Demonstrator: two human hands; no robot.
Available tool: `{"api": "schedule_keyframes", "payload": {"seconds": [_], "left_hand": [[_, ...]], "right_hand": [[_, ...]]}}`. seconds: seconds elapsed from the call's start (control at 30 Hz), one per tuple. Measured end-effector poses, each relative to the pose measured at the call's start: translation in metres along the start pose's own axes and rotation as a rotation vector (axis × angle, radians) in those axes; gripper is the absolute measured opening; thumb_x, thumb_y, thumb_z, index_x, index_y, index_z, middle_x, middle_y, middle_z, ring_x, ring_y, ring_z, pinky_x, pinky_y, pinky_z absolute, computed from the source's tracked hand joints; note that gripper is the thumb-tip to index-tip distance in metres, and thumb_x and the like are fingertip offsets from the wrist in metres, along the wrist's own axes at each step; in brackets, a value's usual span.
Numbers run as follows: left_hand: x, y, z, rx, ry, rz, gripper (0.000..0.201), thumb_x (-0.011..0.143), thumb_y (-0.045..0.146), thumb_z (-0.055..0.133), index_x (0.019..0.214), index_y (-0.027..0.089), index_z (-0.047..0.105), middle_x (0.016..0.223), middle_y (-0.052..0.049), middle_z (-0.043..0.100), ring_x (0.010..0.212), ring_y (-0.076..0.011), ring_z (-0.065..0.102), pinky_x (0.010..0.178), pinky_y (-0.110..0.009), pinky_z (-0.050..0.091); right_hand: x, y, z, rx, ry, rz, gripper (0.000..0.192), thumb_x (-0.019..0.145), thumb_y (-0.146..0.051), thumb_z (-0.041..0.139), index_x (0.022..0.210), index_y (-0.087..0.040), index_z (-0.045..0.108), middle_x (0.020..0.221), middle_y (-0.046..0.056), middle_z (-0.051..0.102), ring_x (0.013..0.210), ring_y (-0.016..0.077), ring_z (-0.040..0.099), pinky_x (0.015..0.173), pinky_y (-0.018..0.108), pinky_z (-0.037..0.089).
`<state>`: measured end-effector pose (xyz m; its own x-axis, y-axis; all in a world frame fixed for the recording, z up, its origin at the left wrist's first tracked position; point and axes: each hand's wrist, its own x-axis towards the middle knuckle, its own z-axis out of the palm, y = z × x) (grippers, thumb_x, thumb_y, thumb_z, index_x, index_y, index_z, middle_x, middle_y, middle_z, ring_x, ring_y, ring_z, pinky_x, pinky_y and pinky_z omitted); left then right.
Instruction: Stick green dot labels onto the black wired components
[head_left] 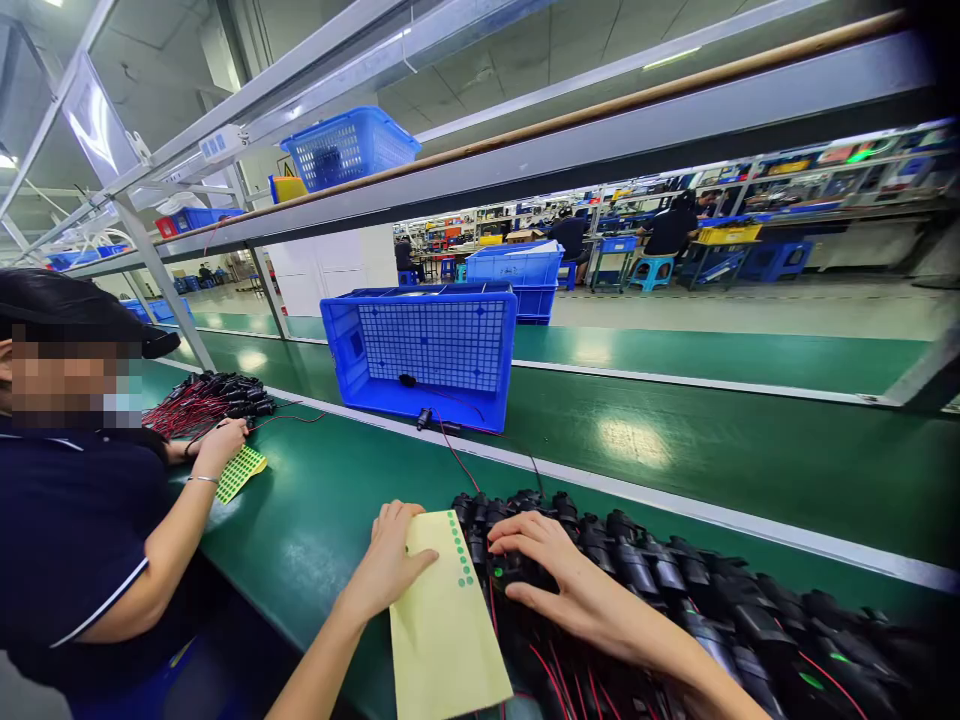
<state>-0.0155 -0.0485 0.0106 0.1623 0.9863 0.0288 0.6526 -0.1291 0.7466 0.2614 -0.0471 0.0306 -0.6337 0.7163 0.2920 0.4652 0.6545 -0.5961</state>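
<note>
My left hand (394, 560) grips a pale yellow sticker sheet (446, 640) by its upper left edge, thumb on top. A few small green round stickers remain near the sheet's upper right. Beside the sheet, my right hand (551, 570) curves its fingers and thumb around a black cylindrical part (525, 572) that bears a green dot. The fingers partly hide this part. Under and around the right hand lies a row of similar black parts (637, 570) with red and black wires, some marked with green dots.
A blue crate (424, 405) rests tilted on its side behind the green bench (315, 530), a black wired part at its lip. At left, a co-worker's hand (221, 445) is at a green-dotted sheet (241, 472) near a heap of black parts (225, 395). A shelf rail (480, 165) crosses above.
</note>
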Motion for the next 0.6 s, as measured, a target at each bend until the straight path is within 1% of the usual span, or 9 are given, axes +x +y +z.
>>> {"api": "schedule_keyframes", "payload": {"seconds": [0.07, 0.17, 0.27, 0.37, 0.47, 0.53, 0.6], "left_hand": [[-0.002, 0.003, -0.004, -0.020, 0.012, 0.005, 0.030, 0.083, 0.025, 0.061, 0.113, 0.021, 0.060, 0.119, -0.009, 0.061, 0.120, -0.0294, 0.050, 0.108, -0.044, 0.036], [-0.005, 0.010, -0.008, -0.073, -0.003, 0.000, 0.020, 0.087, 0.027, 0.057, 0.106, 0.022, 0.063, 0.109, -0.007, 0.064, 0.110, -0.0266, 0.056, 0.099, -0.039, 0.041], [-0.008, 0.017, -0.012, -0.141, -0.020, 0.009, 0.014, 0.088, 0.029, 0.056, 0.097, 0.020, 0.064, 0.098, -0.004, 0.064, 0.096, -0.0230, 0.057, 0.088, -0.033, 0.042], [-0.012, 0.024, -0.016, -0.226, -0.032, 0.012, 0.013, 0.088, 0.031, 0.058, 0.089, 0.019, 0.062, 0.089, -0.001, 0.061, 0.086, -0.0195, 0.054, 0.079, -0.029, 0.040], [-0.019, 0.029, -0.017, -0.342, -0.071, -0.010, 0.021, 0.089, 0.039, 0.060, 0.082, 0.019, 0.055, 0.079, 0.002, 0.052, 0.076, -0.0154, 0.046, 0.069, -0.026, 0.036], [-0.024, 0.032, -0.016, -0.431, -0.118, -0.032, 0.028, 0.088, 0.045, 0.061, 0.082, 0.020, 0.051, 0.075, 0.004, 0.047, 0.070, -0.0133, 0.043, 0.063, -0.024, 0.034], [-0.029, 0.036, -0.014, -0.516, -0.169, -0.052, 0.032, 0.087, 0.050, 0.062, 0.084, 0.020, 0.048, 0.073, 0.005, 0.046, 0.066, -0.0119, 0.042, 0.060, -0.023, 0.033]], "right_hand": [[-0.003, -0.005, -0.007, 0.057, -0.016, -0.026, 0.027, 0.098, -0.027, 0.064, 0.125, -0.028, 0.065, 0.134, 0.008, 0.064, 0.129, 0.0233, 0.057, 0.113, 0.046, 0.046], [-0.006, -0.016, -0.018, 0.122, -0.045, -0.063, 0.030, 0.100, -0.026, 0.061, 0.129, -0.029, 0.063, 0.136, 0.009, 0.062, 0.130, 0.0218, 0.058, 0.112, 0.041, 0.047], [-0.009, -0.027, -0.026, 0.149, -0.065, -0.098, 0.028, 0.100, -0.028, 0.063, 0.127, -0.030, 0.064, 0.133, 0.007, 0.063, 0.128, 0.0196, 0.058, 0.111, 0.036, 0.048], [-0.009, -0.027, -0.024, 0.129, -0.024, -0.085, 0.026, 0.098, -0.033, 0.066, 0.124, -0.029, 0.066, 0.130, 0.007, 0.064, 0.125, 0.0193, 0.060, 0.108, 0.034, 0.050], [-0.004, -0.013, -0.010, 0.050, 0.083, -0.012, 0.022, 0.095, -0.033, 0.071, 0.114, -0.025, 0.068, 0.125, 0.009, 0.067, 0.120, 0.0229, 0.063, 0.104, 0.040, 0.052], [0.000, -0.002, 0.002, -0.026, 0.168, 0.046, 0.017, 0.092, -0.031, 0.073, 0.106, -0.023, 0.070, 0.119, 0.010, 0.070, 0.115, 0.0268, 0.064, 0.102, 0.048, 0.053], [0.004, 0.007, 0.012, -0.096, 0.250, 0.090, 0.014, 0.090, -0.031, 0.073, 0.100, -0.021, 0.070, 0.113, 0.012, 0.072, 0.110, 0.0309, 0.065, 0.097, 0.056, 0.053]]}}
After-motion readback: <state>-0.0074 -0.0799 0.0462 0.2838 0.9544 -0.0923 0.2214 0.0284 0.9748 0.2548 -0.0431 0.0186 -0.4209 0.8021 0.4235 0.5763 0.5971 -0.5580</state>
